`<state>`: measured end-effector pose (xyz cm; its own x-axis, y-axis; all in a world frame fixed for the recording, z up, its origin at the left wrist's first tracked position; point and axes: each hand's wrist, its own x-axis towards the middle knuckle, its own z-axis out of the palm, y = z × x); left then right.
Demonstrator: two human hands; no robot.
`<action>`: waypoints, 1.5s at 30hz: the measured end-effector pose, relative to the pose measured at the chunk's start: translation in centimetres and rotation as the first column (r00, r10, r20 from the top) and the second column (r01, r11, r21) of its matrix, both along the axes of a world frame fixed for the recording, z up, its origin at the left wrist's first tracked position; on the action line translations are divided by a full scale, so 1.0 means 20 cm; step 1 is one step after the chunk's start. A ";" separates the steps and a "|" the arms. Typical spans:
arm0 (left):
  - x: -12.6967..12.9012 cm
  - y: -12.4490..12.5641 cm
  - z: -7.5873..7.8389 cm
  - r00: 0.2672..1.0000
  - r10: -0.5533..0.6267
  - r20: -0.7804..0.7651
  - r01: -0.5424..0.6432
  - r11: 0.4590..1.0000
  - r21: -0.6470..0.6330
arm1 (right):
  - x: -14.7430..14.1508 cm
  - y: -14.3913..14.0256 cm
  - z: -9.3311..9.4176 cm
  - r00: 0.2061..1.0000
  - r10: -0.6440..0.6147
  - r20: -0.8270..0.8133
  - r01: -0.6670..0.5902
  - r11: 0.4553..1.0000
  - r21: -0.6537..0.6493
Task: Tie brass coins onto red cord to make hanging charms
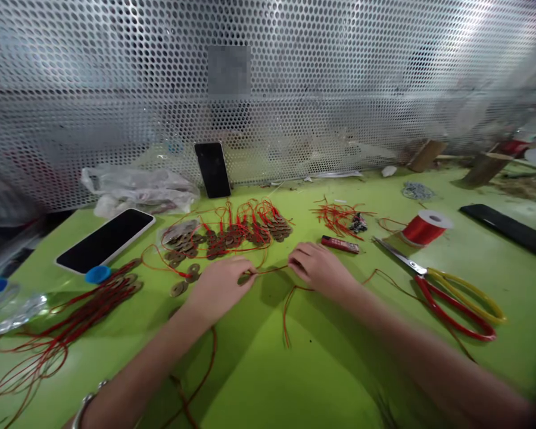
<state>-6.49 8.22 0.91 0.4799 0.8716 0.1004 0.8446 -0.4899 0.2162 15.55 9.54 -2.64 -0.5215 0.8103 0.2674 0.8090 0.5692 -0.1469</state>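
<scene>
At the centre of the frame, the person's left hand (221,287) and right hand (320,269) each pinch a thin, dull-red cord (272,270), nearly straight between them. Below the right hand, a loose strand (284,316) bends down across the green tabletop (268,381).

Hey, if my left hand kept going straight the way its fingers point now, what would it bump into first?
Probably your right hand: the fingertips of your left hand point toward it, along the red cord spanning the gap. Depth is hard to judge here.
</scene>
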 end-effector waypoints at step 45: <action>0.08 -0.05 -0.07 0.975 -0.176 -0.134 0.208 0.933 0.292 | -0.03 -0.02 0.02 0.996 0.083 0.034 -0.083 0.996 -0.015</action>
